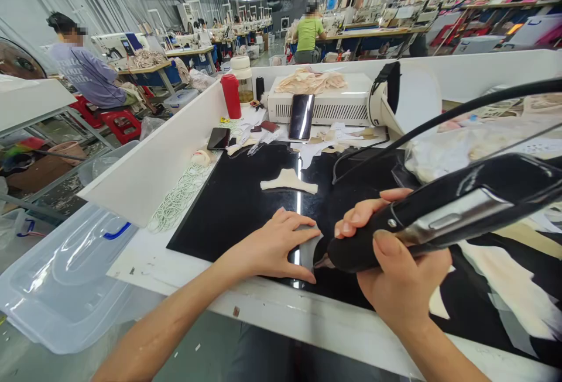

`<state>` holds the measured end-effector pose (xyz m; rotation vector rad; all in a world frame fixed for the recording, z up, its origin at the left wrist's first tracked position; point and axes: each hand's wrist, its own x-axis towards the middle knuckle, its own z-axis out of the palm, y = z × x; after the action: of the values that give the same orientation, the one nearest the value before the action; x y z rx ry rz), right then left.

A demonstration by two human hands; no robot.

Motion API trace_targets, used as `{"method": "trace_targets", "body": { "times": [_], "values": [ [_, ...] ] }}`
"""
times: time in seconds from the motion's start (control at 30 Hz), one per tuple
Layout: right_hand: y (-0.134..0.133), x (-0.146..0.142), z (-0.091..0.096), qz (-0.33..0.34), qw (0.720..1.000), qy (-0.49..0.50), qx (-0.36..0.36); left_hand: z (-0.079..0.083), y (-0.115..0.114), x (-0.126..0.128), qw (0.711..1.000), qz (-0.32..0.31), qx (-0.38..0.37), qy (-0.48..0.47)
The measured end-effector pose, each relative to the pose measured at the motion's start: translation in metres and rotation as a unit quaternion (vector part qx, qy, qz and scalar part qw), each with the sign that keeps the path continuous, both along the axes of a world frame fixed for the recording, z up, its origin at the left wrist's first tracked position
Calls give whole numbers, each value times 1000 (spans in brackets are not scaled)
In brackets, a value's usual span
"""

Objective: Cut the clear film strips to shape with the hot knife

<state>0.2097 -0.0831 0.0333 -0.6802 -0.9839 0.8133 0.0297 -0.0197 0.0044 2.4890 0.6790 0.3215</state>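
My left hand (281,247) lies on the glossy black work surface (246,218), its fingers spread and touching a small grey, see-through piece of material (309,247). My right hand (404,276) is wrapped round a black corded hand tool (448,212) with a silver lever along its side. The tool's narrow metal tip (324,261) points left, at the right edge of the grey piece. Whether the tip touches it I cannot tell. Beyond my left hand, a cream cut-out fabric piece (288,181) lies flat.
Cream fabric pieces (504,282) lie at the right. A phone (301,116) leans against a white vented box (325,98) at the back. Pale green cord (178,200) is heaped at the left. The tool's black cable (465,104) arches above the right side.
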Motion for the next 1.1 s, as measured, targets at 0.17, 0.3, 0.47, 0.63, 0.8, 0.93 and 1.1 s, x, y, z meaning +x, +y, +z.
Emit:
{"method": "trace_targets", "body": {
  "times": [0.17, 0.3, 0.47, 0.63, 0.8, 0.93, 1.1],
  "values": [
    [-4, -1, -1, 9, 1000, -1, 3, 1, -1, 0, 1000, 2, 7, 0],
    [-4, -2, -1, -1, 1000, -9, -5, -2, -1, -1, 1000, 5, 16, 2],
    [-1, 2, -2, 3, 1000, -14, 5, -8, -3, -6, 1000, 11, 26, 2],
    [4, 12, 0, -27, 999, -21, 2, -11, -13, -26, 998, 15, 63, 26],
    [12, 24, 2, -71, 997, -19, 7, -9, -27, -40, 995, 25, 81, 42],
    [21, 29, 5, -109, 994, -23, 3, -11, -37, -38, 995, 24, 91, 37],
    [23, 17, 14, -118, 993, 2, 8, -16, -42, -36, 993, 26, 109, 31]
  ]
}}
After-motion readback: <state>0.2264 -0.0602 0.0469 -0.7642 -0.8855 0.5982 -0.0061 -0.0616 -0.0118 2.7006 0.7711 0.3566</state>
